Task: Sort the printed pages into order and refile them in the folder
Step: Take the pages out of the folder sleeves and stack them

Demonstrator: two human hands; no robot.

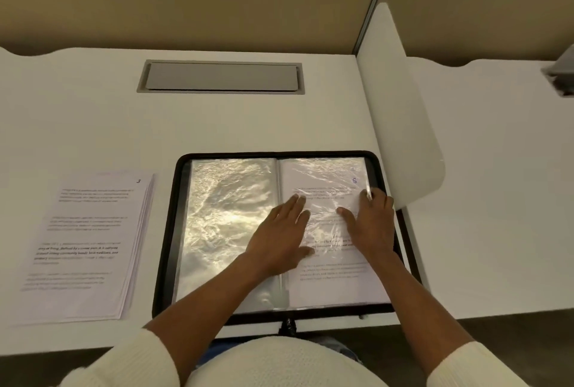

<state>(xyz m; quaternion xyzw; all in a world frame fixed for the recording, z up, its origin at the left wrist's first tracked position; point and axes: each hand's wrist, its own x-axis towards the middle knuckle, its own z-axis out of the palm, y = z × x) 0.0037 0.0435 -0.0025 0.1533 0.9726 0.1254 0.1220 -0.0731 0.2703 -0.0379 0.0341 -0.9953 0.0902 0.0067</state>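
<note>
A black zip folder [169, 231] lies open on the white desk in front of me. Its left side shows an empty, shiny plastic sleeve [226, 215]. The right sleeve holds a printed page [329, 281] with a handwritten number at its top right corner. My left hand [279, 237] lies flat across the spine, fingers straight on the right sleeve. At the sleeve's outer edge my right hand [369, 225] rests, fingers at that edge and thumb on the plastic. A stack of printed pages [87, 243], the top one marked 3, lies left of the folder.
A white divider panel [400, 125] rises just right of the folder. A grey cable hatch [220, 77] sits in the desk behind it. The desk's front edge is close to my body. A grey object [560, 76] lies at the far right.
</note>
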